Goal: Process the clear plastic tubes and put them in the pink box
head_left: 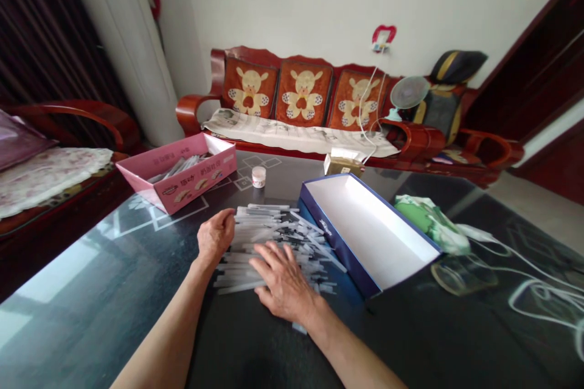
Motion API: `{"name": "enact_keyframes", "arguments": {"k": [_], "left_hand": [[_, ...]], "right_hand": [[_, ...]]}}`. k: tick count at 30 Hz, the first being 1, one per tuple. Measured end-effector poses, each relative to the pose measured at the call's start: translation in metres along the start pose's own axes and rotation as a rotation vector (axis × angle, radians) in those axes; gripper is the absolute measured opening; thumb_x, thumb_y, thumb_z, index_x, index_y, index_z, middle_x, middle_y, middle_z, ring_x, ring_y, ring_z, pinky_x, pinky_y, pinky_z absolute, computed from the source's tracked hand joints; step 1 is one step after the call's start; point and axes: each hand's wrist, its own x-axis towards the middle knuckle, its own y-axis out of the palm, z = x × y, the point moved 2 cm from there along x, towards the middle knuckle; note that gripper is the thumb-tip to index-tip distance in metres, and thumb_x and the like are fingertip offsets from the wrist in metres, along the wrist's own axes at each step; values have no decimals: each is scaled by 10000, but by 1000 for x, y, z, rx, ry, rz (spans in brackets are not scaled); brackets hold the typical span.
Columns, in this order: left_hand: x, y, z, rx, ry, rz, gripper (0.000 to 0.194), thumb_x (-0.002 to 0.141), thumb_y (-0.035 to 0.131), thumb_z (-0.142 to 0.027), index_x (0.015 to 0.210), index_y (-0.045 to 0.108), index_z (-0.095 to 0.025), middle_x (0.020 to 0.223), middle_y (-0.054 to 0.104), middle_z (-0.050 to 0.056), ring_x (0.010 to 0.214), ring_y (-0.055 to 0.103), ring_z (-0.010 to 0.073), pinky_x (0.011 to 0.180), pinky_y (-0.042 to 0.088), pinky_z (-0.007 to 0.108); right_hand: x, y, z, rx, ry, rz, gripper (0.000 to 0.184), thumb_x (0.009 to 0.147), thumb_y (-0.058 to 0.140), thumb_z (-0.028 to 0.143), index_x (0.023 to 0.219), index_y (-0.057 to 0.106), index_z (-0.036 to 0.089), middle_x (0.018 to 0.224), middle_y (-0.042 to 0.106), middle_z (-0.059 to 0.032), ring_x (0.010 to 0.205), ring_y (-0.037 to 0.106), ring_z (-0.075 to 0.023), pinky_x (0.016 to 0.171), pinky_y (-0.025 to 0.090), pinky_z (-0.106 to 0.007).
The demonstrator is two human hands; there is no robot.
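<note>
A heap of thin translucent plastic tubes [274, 232] lies on the dark glass table [114, 292] in front of me. My left hand [215, 237] rests at the heap's left edge, fingers curled against the tube ends. My right hand [283, 282] lies flat on the near part of the heap, fingers spread over the tubes. Just right of the heap stands an open blue box [369, 234] with a white, bare inside.
A pink carton [182, 171] holding more tubes sits at the back left. A small white jar [258, 176] and a tan box [342, 164] stand behind the heap. A green-white bag [431, 222] and white cable [524, 267] lie right. A wooden sofa [319, 103] lines the wall.
</note>
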Motion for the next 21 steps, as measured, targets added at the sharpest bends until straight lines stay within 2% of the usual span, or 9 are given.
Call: {"name": "enact_keyframes", "arguments": {"k": [2,4,14,21], "left_hand": [[0,-3,3,13,-82,-6,328,866,438,-330,1026,713,-249,702,716,16,650,655,160,620,452,226],[1,-5,3,-16,-97,13,319,861,448,-330,1017,716,-255,654,703,2,611,638,147,593,434,216],[1,-5,-11,-69,-107,114,316,853,451,-315,1013,717,-255,721,712,12,656,632,147,621,416,224],[5,-5,1,-180,-125,-26,303,834,474,-315,969,731,-227,615,654,-10,568,566,115,594,393,204]], "right_hand": [[0,3,0,16,25,-8,454,826,594,304,1265,496,243,1451,427,-75,1348,308,-279,1112,208,-530],[0,5,-2,33,26,2,522,813,613,355,1303,467,249,1480,393,-66,1365,282,-286,1121,177,-548],[1,0,-2,65,-66,106,655,760,662,456,1345,435,267,1505,359,-59,1393,233,-284,1142,74,-564],[0,-1,3,70,-91,143,684,753,660,471,1358,425,254,1514,346,-62,1401,216,-278,1145,50,-559]]}}
